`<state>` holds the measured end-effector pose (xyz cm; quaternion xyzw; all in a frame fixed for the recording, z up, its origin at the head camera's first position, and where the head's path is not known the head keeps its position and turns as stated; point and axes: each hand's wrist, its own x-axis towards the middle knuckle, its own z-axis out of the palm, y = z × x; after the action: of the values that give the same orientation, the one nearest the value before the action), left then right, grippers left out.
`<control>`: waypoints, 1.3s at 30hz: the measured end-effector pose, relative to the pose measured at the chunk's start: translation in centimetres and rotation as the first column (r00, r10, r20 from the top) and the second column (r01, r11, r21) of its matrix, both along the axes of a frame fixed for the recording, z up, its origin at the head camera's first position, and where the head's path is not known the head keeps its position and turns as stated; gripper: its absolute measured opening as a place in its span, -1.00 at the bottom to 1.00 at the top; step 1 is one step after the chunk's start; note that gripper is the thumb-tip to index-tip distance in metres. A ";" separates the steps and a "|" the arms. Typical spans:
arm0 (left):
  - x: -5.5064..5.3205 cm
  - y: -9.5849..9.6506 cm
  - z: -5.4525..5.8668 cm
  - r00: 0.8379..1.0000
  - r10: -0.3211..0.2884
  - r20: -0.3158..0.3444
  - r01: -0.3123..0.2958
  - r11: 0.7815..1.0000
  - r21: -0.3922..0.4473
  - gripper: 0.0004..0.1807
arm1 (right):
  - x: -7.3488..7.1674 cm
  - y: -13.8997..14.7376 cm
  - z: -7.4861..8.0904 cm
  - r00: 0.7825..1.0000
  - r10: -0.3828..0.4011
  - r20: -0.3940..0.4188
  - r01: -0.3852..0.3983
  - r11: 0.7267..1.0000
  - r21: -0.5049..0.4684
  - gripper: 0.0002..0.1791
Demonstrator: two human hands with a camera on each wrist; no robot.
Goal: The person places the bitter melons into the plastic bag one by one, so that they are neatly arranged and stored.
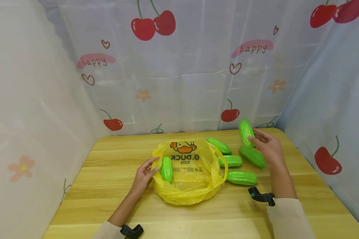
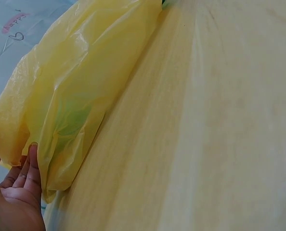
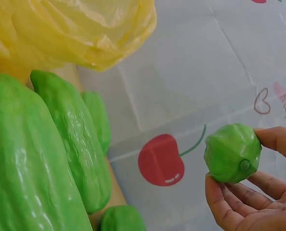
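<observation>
My right hand [image 1: 267, 146] holds a bright green, ridged bitter melon [image 1: 246, 132] raised at the table's back right, over another bitter melon [image 1: 253, 156]. In the right wrist view, thumb and fingers pinch that held melon [image 3: 233, 154], its stub end facing the camera. My left hand [image 1: 144, 176] pinches the left rim of a yellow plastic bag [image 1: 188, 184] printed with a duck face and mirrored lettering. The bag's mouth gapes toward me. Inside it, by the left hand, lies one bitter melon [image 1: 166, 170], showing faintly through the yellow plastic in the left wrist view.
Several more bitter melons, one nearest me [image 1: 242, 178], lie on the wooden table [image 1: 113, 169] right of the bag. The bag's right handle loop [image 1: 224, 166] hangs beside them. A cherry-print curtain [image 1: 179, 99] stands behind the table and at both sides.
</observation>
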<state>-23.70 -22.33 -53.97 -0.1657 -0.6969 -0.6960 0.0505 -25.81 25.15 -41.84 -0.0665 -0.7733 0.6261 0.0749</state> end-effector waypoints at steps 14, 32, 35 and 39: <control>0.0 -0.1 -0.1 1.000 -0.003 0.015 0.003 1.000 0.004 -0.55 | 0.8 -1.7 0.8 0.998 0.043 -0.054 -0.041 0.998 0.039 -0.21; 0.1 -0.2 -0.2 1.000 0.000 0.016 0.000 1.000 0.001 -0.54 | 3.0 -3.9 2.7 0.983 0.145 -0.112 -0.132 0.985 0.110 -0.25; 0.1 -0.2 -0.1 1.000 -0.009 0.014 0.009 1.000 0.013 -0.53 | 3.3 -4.3 2.9 0.978 0.165 -0.129 -0.149 0.980 0.129 -0.27; 0.0 -0.2 0.0 0.999 -0.029 0.018 0.028 0.999 0.033 -0.53 | 3.7 -5.0 3.0 0.972 0.189 -0.142 -0.170 0.976 0.139 -0.30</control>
<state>-23.66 -22.52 -53.98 -0.1683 -0.6834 -0.7094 0.0367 -22.14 20.17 -38.82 0.0574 -0.8060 0.5835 0.0815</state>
